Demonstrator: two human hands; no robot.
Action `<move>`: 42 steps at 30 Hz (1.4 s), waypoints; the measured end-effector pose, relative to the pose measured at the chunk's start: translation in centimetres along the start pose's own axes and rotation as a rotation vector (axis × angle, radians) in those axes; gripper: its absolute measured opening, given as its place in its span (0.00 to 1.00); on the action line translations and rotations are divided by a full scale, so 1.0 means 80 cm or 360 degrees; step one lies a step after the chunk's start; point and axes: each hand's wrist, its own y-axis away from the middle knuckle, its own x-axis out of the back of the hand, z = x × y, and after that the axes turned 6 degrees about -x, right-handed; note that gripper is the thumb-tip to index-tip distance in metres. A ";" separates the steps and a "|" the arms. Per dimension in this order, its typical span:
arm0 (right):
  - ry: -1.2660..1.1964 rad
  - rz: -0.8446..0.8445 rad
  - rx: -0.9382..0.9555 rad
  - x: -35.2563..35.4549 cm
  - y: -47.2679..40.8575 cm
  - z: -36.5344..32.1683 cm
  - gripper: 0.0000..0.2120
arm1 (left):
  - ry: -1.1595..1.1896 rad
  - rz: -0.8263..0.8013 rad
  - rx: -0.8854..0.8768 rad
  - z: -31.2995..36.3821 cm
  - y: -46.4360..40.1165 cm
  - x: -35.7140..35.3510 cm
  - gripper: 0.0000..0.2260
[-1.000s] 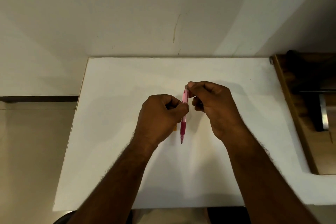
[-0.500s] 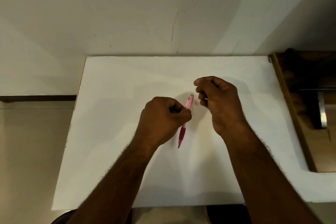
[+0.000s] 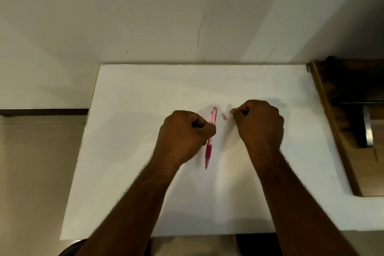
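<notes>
Roughly near-far, pink pen [image 3: 208, 151] (tip nearest)

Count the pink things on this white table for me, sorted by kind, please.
pink plastic pen, gripped by the left hand: 1
small pink loose piece, lying on the table beside the pen: 1
Total: 2

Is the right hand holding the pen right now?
No: the left hand grips the pen, and the right hand is curled apart from it.
</notes>
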 end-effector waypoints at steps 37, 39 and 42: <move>-0.0035 -0.0636 0.0111 0.024 0.017 -0.022 0.14 | -0.0834 0.0137 0.0023 -0.018 -0.015 -0.005 0.11; -0.0317 -0.0491 0.0109 0.027 0.014 -0.022 0.12 | -0.0800 0.0162 -0.0046 -0.016 -0.013 -0.003 0.10; -0.0840 -0.0533 0.0027 0.025 0.015 -0.026 0.06 | -0.0781 0.0228 -0.0176 -0.011 -0.010 -0.001 0.11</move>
